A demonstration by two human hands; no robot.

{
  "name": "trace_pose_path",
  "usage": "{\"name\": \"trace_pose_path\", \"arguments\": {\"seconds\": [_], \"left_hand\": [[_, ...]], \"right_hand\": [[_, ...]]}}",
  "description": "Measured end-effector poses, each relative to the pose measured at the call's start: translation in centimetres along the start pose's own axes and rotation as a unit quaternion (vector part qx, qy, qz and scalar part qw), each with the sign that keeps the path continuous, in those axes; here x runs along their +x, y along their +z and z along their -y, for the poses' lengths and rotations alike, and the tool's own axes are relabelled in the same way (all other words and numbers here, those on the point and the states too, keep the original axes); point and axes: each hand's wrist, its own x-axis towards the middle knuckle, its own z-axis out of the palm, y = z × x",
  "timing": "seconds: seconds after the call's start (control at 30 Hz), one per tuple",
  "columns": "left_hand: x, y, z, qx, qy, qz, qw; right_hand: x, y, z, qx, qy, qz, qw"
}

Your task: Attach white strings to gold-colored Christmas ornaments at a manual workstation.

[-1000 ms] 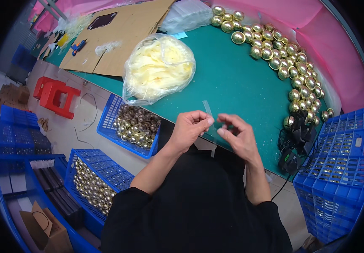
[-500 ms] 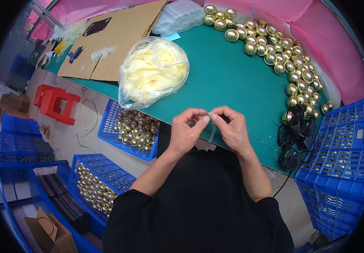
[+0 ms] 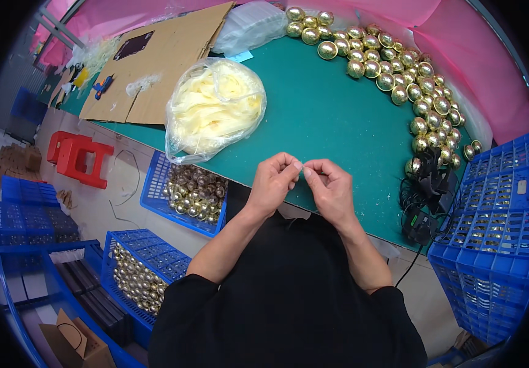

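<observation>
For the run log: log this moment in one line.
left hand + right hand: fingertips pinched together | over green table edge | item: too small

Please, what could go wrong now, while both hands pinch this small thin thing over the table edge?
The left hand and right hand pinch a thin strip, barely visible, right above the green table edge. If it slips, it may fall to the floor or into the blue crate of gold balls below.
</observation>
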Motion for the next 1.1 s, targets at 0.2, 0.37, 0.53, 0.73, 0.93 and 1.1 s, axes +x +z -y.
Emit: {"name": "trace_pose_path", "arguments": {"seconds": [0.2, 0.37, 0.53, 0.73, 0.93, 1.1], "left_hand": [[0.9, 0.8, -0.7, -0.038, -0.062, 0.013, 0.997], [2.4, 1.8, -1.2, -0.047, -0.071, 0.044, 0.995], [8.2, 2.9, -1.7, 0.024, -0.028, 0.093, 0.995], [24.8, 4.7, -2.9, 0.419, 0.378, -0.075, 0.822], [35.1, 6.4, -3.7, 0.618, 0.264, -0.042, 0.739], [36.5, 6.6, -3.1, 0.644, 0.276, -0.038, 0.713]], "right_hand": [[0.7, -0.7, 0.2, -0.201, -0.23, -0.061, 0.95], [1.8, -1.7, 0.5, -0.246, -0.286, -0.087, 0.922], [3.1, -4.2, 0.5, -0.208, -0.204, -0.111, 0.95], [4.5, -6.4, -1.0, -0.14, -0.102, -0.151, 0.973], [5.0, -7.1, -2.2, -0.131, -0.077, -0.18, 0.972], [4.7, -7.4, -1.9, -0.12, -0.036, -0.183, 0.975]]}}
